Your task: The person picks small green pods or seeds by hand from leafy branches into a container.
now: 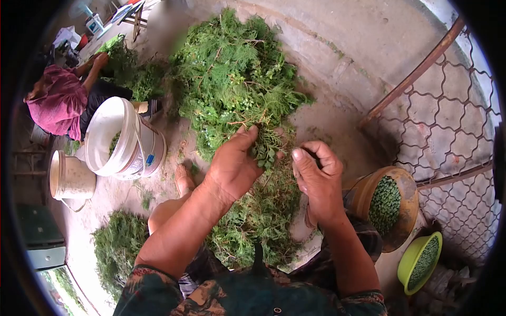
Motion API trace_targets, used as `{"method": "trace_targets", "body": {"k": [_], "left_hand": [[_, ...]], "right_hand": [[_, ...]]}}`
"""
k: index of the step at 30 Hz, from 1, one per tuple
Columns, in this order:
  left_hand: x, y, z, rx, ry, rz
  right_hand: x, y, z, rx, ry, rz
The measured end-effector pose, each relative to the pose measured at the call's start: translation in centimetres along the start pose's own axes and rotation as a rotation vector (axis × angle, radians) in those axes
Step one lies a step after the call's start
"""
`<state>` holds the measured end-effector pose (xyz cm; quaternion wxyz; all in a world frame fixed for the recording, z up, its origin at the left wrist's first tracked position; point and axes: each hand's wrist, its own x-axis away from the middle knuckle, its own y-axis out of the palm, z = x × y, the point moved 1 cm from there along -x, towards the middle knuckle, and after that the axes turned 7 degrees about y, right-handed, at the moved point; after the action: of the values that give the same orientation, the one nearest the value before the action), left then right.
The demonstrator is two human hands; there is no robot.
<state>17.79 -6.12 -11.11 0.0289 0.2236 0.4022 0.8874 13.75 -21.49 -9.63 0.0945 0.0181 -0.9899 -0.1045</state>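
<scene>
My left hand (234, 166) is closed round a green leafy sprig (268, 147), whose fronds stick out past the thumb and fingers. To the right of the sprig, my right hand (319, 171) has its thumb and fingers bent together; whatever lies between them is too small to make out. Beyond both hands rises a big pile of cut green branches (232, 79) with pale berries among the leaves. More cuttings (253, 221) lie below the hands, between my legs.
At right stand a yellowish bucket (403, 210) and a lime-green bowl (406, 263), both holding green berries, near a wire mesh (448, 105). White buckets (155, 152) stand at left, beside a seated person in a pink top (58, 100). Another leafy pile (121, 247) lies lower left.
</scene>
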Motion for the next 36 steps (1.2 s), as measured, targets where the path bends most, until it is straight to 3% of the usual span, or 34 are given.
{"method": "trace_targets", "body": {"k": [1, 4, 7, 9, 11, 15, 16, 17, 19, 23, 26, 28, 34, 36], "left_hand": [[-0.1, 0.0, 0.0, 0.037, -0.005, -0.019], [0.0, 0.0, -0.5, 0.053, -0.007, -0.042], [-0.2, -0.6, -0.9, 0.068, 0.017, -0.065], [-0.3, -0.8, -1.1, 0.046, 0.04, -0.077], [-0.2, -1.0, -1.4, 0.103, 0.109, -0.036], [-0.3, -2.0, -1.8, 0.08, 0.072, -0.028], [-0.1, -2.0, -1.4, 0.08, 0.073, -0.028], [0.3, -1.8, -0.7, 0.09, -0.001, -0.078], [0.9, -1.2, 0.2, 0.1, -0.071, -0.129], [1.9, -0.4, 0.5, -0.058, -0.016, -0.051], [1.9, -0.5, 0.3, -0.206, 0.071, 0.097], [1.9, -0.6, 0.2, -0.404, 0.163, 0.002], [2.2, 0.3, 0.2, -0.619, 0.347, -0.025], [2.5, 0.6, 0.6, -0.661, 0.332, -0.07]], "right_hand": [[-0.2, 0.2, 0.6, 0.0, 0.003, -0.001], [-0.6, 1.6, 1.7, 0.344, -0.348, 0.088], [-0.7, 2.7, 2.2, 0.678, -0.568, 0.087], [-0.8, 3.1, 2.5, 0.719, -0.625, 0.084], [-0.9, 3.3, 2.6, 0.823, -0.429, 0.121], [-2.2, 2.6, 3.3, 0.804, -0.356, 0.119], [-2.6, 2.7, 3.2, 0.607, -0.413, 0.11], [-2.6, 2.3, 2.5, 0.607, -0.414, 0.109], [-2.1, 1.7, 0.1, -0.161, 0.279, -0.148], [-2.0, 1.5, 0.3, -0.455, 0.445, -0.202], [-2.0, 1.6, 0.8, -0.502, 0.496, -0.208], [-2.0, 1.8, 0.8, -0.536, 0.529, -0.209], [-1.9, 1.6, 1.2, -0.641, 0.481, -0.232], [-1.7, 1.8, 0.7, -0.408, 0.378, -0.178]]}}
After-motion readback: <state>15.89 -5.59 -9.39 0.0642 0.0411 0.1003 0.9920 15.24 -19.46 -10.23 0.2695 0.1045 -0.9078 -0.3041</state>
